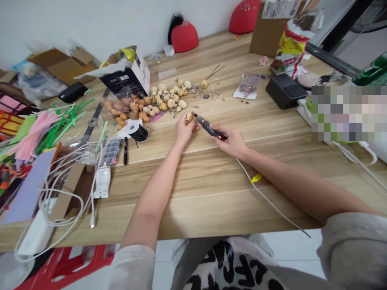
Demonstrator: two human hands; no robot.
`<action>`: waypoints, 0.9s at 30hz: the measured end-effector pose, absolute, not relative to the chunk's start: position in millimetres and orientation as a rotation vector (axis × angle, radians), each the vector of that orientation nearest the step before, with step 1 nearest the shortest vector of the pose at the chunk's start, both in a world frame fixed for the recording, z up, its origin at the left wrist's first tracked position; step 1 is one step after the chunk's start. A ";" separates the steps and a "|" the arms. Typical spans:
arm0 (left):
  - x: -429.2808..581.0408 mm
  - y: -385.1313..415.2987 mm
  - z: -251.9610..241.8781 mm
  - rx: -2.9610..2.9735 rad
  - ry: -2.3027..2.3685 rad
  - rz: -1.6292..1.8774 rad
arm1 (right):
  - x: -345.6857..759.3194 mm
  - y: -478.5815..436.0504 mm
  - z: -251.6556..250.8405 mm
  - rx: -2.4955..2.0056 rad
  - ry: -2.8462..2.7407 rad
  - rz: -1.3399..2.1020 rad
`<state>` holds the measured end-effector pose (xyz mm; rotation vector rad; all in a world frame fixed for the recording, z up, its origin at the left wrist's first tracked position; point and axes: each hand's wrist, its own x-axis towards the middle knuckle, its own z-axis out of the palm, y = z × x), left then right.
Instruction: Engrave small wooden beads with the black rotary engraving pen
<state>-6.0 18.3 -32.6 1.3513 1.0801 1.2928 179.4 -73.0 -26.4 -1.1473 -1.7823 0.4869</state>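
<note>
My left hand (184, 128) pinches a small pale round nut (189, 116) just above the wooden table (211, 189). My right hand (231, 141) grips a black pen-shaped power tool (209, 127) with a red light on its body; its tip touches the nut. A white cord (266, 199) with a yellow tag runs from the tool back over the table's front edge. A heap of pale and brown nuts (151, 105) lies just beyond my left hand.
A black spool (137, 131), a black marker (125, 150) and a white charger with tangled cables (99, 181) lie at the left. Green and pink pipe cleaners (51, 127), cardboard boxes (269, 28), a black box (286, 93) and red domes (184, 37) ring the table.
</note>
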 end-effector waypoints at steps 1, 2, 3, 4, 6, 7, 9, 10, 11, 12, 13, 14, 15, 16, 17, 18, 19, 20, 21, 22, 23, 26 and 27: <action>-6.2 18.6 -33.0 1.353 1.084 1.291 | 179.5 -73.0 -26.5 -1.133 -1.792 0.487; -6.5 19.0 -33.6 1.361 1.089 1.284 | 179.6 -72.9 -26.6 -1.120 -1.803 0.485; -6.9 19.5 -34.3 1.370 1.091 1.274 | 179.7 -72.8 -26.7 -1.117 -1.808 0.482; -7.2 20.1 -35.1 1.378 1.091 1.264 | 179.8 -72.8 -26.7 -1.127 -1.807 0.479; -7.9 21.2 -36.4 1.380 1.090 1.256 | 179.9 -72.8 -26.9 -1.150 -1.796 0.479; -8.1 21.5 -36.7 1.380 1.090 1.259 | 179.9 -72.8 -26.9 -1.146 -1.797 0.484; -8.1 21.5 -36.7 1.382 1.092 1.271 | 179.8 -72.9 -26.9 -1.110 -1.814 0.495; -8.0 21.2 -36.3 1.384 1.091 1.271 | 179.6 -72.9 -26.9 -1.100 -1.820 0.496; -7.8 20.7 -35.8 1.382 1.087 1.267 | 179.5 -73.0 -26.9 -1.105 -1.817 0.493; -7.6 20.1 -35.1 1.377 1.080 1.261 | 179.4 -73.0 -26.9 -1.122 -1.806 0.486; -7.3 19.5 -34.3 1.369 1.074 1.257 | 179.3 -72.9 -27.0 -1.141 -1.792 0.478; -7.2 18.9 -33.7 1.362 1.070 1.257 | 179.1 -72.9 -27.0 -1.150 -1.782 0.471; -7.0 18.5 -33.1 1.359 1.071 1.263 | 178.9 -72.9 -27.1 -1.142 -1.782 0.468; -6.9 18.2 -32.7 1.360 1.077 1.273 | 178.7 -72.9 -27.0 -1.121 -1.789 0.468; -6.9 18.0 -32.5 1.364 1.085 1.280 | 178.5 -73.0 -26.9 -1.099 -1.797 0.470; -7.0 18.0 -32.4 1.369 1.090 1.281 | 178.3 -73.1 -26.8 -1.088 -1.799 0.471; -7.1 18.1 -32.6 1.374 1.089 1.279 | 178.2 -73.2 -26.5 -1.094 -1.793 0.473; -7.3 18.4 -33.0 1.377 1.083 1.274 | 178.2 -73.4 -26.1 -1.115 -1.780 0.475; -7.4 18.7 -33.6 1.378 1.076 1.269 | 178.3 -73.6 -25.7 -1.140 -1.767 0.480; -7.6 19.2 -34.2 1.380 1.071 1.268 | 178.4 -73.7 -25.2 -1.156 -1.762 0.488; -7.7 19.6 -34.9 1.384 1.072 1.273 | 178.5 -73.9 -24.9 -1.156 -1.769 0.499; -7.8 20.5 -36.6 1.400 1.088 1.292 | 178.6 -74.2 -24.2 -1.122 -1.804 0.515; -7.8 20.7 -36.8 1.399 1.086 1.294 | 178.7 -74.2 -24.1 -1.128 -1.799 0.508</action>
